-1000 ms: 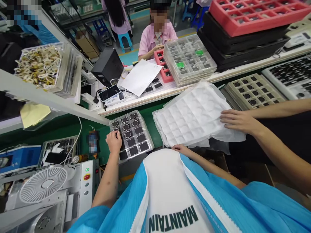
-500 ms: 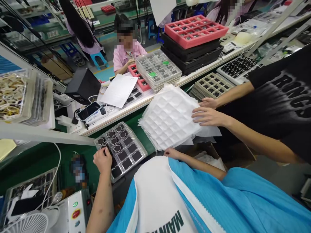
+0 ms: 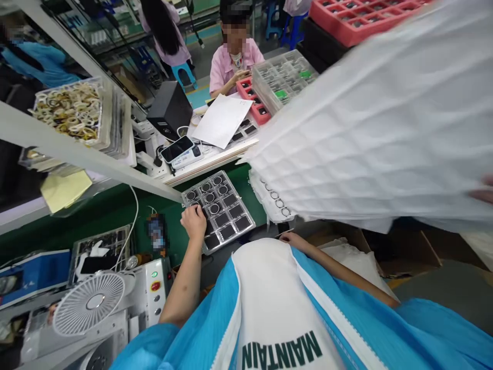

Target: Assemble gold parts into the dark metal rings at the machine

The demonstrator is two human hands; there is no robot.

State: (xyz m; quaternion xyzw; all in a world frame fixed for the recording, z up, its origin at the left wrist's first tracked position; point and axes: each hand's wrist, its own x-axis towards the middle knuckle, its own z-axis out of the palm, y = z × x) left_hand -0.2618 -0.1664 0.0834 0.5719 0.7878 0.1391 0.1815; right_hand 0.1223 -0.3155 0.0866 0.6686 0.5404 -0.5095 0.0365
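My left hand (image 3: 194,220) rests with curled fingers on the near left corner of a clear plastic tray (image 3: 231,222). The tray lies on the green belt and holds black squares and dark rings in its pockets; what the fingers press or pinch is hidden. My right hand (image 3: 291,238) lies low and flat at the bench edge against my white shirt, holding nothing I can see. A co-worker's fingers (image 3: 484,193) at the right edge hold up a stack of white quilted sheets (image 3: 370,133), which hangs above the bench. Below it a white tray with rings (image 3: 274,198) shows.
A small white fan (image 3: 88,303) and a control box with buttons (image 3: 156,288) stand at the near left. A phone (image 3: 177,148) and papers (image 3: 223,119) lie on the far shelf. A seated person (image 3: 234,61) works opposite. Stacked trays (image 3: 283,77) stand there.
The co-worker has lifted the stack of white sheets off the belt and towards the camera, baring a tray of rings. My left hand stays on the clear tray; my right hand has barely moved.
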